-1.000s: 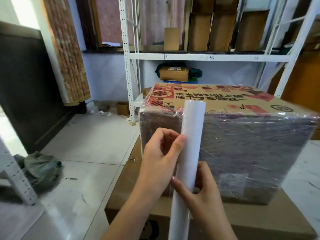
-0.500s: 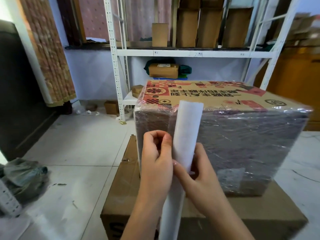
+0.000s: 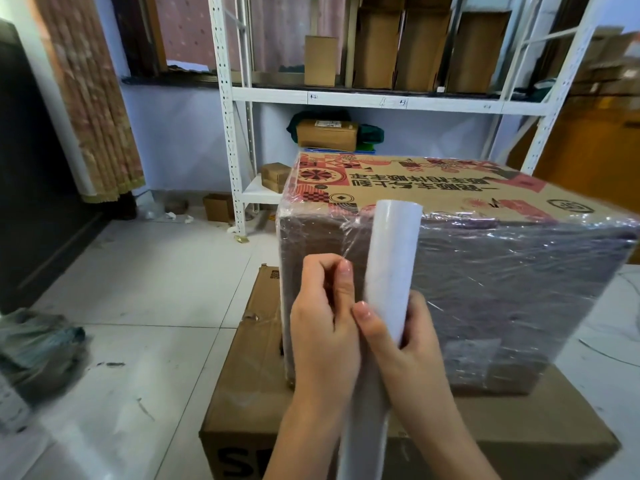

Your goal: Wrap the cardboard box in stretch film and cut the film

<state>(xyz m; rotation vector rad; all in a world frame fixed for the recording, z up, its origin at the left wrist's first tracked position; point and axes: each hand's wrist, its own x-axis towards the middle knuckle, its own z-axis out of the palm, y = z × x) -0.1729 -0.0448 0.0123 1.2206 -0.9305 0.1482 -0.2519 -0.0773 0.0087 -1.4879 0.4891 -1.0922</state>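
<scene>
left hand: mine, fingers curled, pinching the loose film just beside the roll. I'd judge it's gripping there to tear or stretch the sheet off.
right hand: wrapped round the roll's lower half, thumb on the front; holds it upright and steady as an anchor for the pull.
film roll: white smooth cylinder, upright against the box's near face, open tube end on top.
film: clear, glossy, wrinkled; a short taut web runs from roll to box near its left corner, so not cut yet.
cardboard box: in front of me, printed red-and-black top, near face already under film layers that dull it grey-purple. Wrapping looks close to done, my guess.
lower box: plain brown carton on the floor, acting as a stand under the wrapped one.
shelf rack: white metal, behind, holding brown cartons.
floor: pale tiles, scuffed.
</scene>
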